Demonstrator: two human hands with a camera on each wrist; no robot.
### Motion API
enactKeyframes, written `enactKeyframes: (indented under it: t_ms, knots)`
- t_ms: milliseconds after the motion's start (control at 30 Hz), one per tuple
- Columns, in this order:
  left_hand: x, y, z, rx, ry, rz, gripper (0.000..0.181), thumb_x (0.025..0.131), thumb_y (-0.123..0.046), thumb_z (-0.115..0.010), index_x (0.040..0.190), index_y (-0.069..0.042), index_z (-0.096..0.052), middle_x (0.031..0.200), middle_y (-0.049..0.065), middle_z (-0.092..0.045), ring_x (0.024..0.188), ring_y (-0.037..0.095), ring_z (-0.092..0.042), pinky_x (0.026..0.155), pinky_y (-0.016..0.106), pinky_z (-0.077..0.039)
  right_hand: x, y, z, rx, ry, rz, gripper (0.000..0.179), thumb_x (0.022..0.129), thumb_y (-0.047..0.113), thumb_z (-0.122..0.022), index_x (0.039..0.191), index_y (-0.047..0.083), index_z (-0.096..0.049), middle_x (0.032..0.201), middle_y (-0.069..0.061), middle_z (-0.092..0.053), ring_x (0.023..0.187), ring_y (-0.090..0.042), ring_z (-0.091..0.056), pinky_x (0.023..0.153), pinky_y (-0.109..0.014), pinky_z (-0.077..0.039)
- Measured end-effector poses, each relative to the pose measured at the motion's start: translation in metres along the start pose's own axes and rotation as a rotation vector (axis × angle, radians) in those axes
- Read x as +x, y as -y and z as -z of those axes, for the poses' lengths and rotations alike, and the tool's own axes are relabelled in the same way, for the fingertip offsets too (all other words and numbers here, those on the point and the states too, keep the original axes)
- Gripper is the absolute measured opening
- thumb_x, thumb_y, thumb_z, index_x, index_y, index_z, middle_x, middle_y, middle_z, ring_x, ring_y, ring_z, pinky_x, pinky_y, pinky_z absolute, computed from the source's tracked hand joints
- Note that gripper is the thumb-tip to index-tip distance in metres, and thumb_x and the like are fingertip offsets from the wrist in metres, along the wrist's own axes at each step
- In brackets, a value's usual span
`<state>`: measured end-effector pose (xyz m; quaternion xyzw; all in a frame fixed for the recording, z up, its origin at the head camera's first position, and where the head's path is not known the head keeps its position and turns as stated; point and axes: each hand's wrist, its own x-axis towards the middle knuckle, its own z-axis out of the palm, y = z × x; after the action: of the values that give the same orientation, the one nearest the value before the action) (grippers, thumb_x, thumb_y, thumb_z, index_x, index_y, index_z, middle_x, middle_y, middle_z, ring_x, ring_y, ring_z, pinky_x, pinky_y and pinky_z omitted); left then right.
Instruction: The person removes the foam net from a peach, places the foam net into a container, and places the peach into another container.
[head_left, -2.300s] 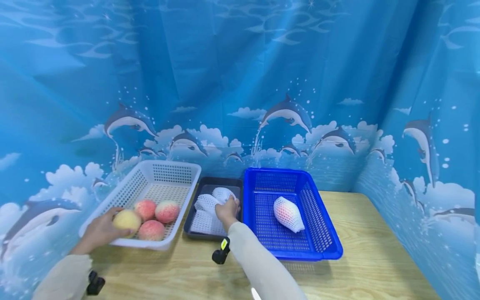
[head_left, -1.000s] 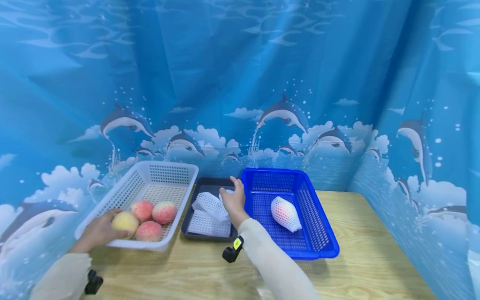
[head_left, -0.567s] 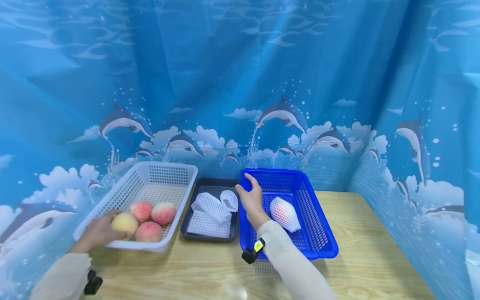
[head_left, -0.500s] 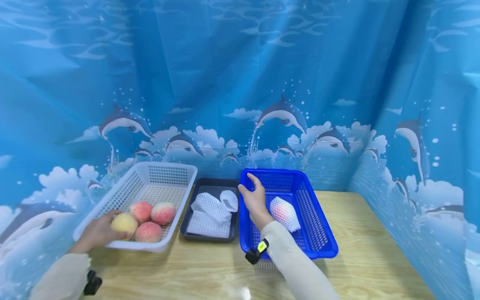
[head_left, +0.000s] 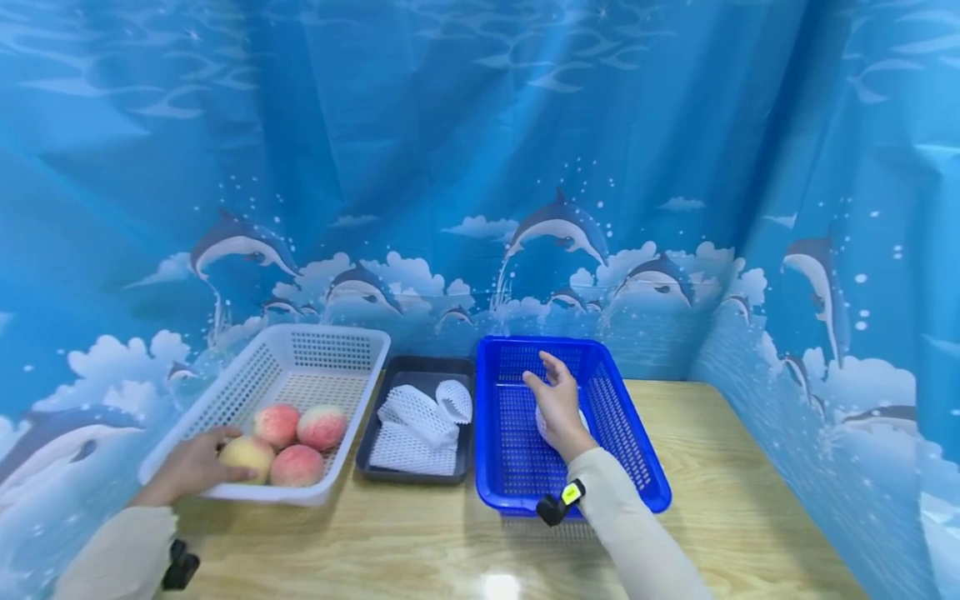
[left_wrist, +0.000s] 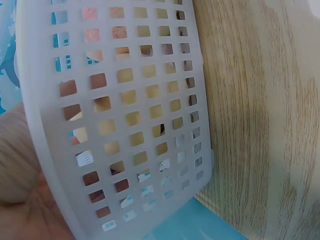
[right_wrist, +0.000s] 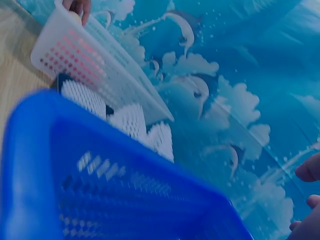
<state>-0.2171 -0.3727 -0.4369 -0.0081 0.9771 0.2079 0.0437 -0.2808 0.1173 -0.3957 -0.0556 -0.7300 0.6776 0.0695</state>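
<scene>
In the head view my left hand [head_left: 191, 467] reaches into the white basket [head_left: 341, 337] and holds a yellowish peach [head_left: 247, 460], thumb in front and fingers behind. Several pink peaches [head_left: 297, 465] lie beside it. My right hand [head_left: 561, 408] is over the blue basket [head_left: 491, 492], fingers and thumb apart with nothing between them. Below it a peach in a white foam net [head_left: 542, 425] is mostly hidden by the hand. The left wrist view shows the white basket's wall [left_wrist: 117, 112] in front of the peach; the right wrist view shows fingertips [right_wrist: 311, 169] at its edge.
Between the baskets stands a dark grey tray [head_left: 375, 472] with several white foam nets [head_left: 416, 446] in it. All stand on a wood-grain table [head_left: 360, 550]. A blue dolphin-print curtain [head_left: 420, 167] hangs close behind and along the right side.
My right hand has let go of a foam net in the tray and moved right, over the netted peach in the blue basket. My left hand stays at the yellowish peach, which has turned slightly.
</scene>
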Motion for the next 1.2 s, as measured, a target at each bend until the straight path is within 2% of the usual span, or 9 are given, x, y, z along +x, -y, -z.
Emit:
enactKeyframes:
  t_ms: [133, 467, 733, 1033, 1200]
  knots:
    - [0.001, 0.001, 0.000, 0.013, -0.002, -0.032, 0.086, 0.069, -0.047, -0.081, 0.118, 0.017, -0.052, 0.106, 0.036, -0.059, 0.095, 0.049, -0.057, 0.078, 0.058, -0.049, 0.007, -0.002, 0.015, -0.034, -0.010, -0.012, 0.055, 0.094, 0.013, -0.060, 0.145, 0.008, -0.038, 0.152, -0.016, -0.031, 0.142, -0.035, -0.022, 0.115, -0.049, -0.028]
    - [0.002, 0.002, 0.000, 0.004, 0.030, -0.009, 0.092, 0.069, -0.053, -0.080, 0.121, 0.017, -0.050, 0.111, 0.037, -0.057, 0.099, 0.051, -0.054, 0.079, 0.060, -0.049, 0.018, -0.008, 0.041, -0.057, -0.029, -0.048, 0.055, 0.095, 0.014, -0.058, 0.146, 0.009, -0.036, 0.153, -0.015, -0.030, 0.142, -0.034, -0.023, 0.115, -0.046, -0.029]
    - [0.001, 0.002, 0.001, -0.004, 0.018, -0.041, 0.089, 0.070, -0.051, -0.080, 0.121, 0.017, -0.051, 0.111, 0.038, -0.057, 0.100, 0.052, -0.055, 0.079, 0.059, -0.049, 0.025, -0.016, 0.055, -0.112, -0.033, -0.051, 0.055, 0.094, 0.014, -0.059, 0.144, 0.007, -0.038, 0.151, -0.018, -0.032, 0.141, -0.038, -0.024, 0.116, -0.047, -0.028]
    - [0.001, 0.002, -0.001, -0.014, -0.004, -0.029, 0.090, 0.070, -0.052, -0.080, 0.121, 0.016, -0.052, 0.115, 0.038, -0.056, 0.103, 0.054, -0.053, 0.083, 0.063, -0.047, 0.039, -0.031, 0.072, -0.214, 0.047, -0.107, 0.054, 0.094, 0.013, -0.060, 0.143, 0.003, -0.039, 0.149, -0.023, -0.033, 0.137, -0.039, -0.030, 0.112, -0.049, -0.033]
    - [-0.001, 0.000, 0.000, -0.025, -0.019, -0.051, 0.087, 0.072, -0.051, -0.078, 0.123, 0.015, -0.052, 0.119, 0.038, -0.055, 0.105, 0.054, -0.052, 0.084, 0.063, -0.047, 0.045, -0.041, 0.079, -0.276, 0.130, -0.159, 0.058, 0.092, 0.014, -0.062, 0.143, 0.001, -0.038, 0.147, -0.027, -0.034, 0.135, -0.042, -0.032, 0.114, -0.055, -0.026]
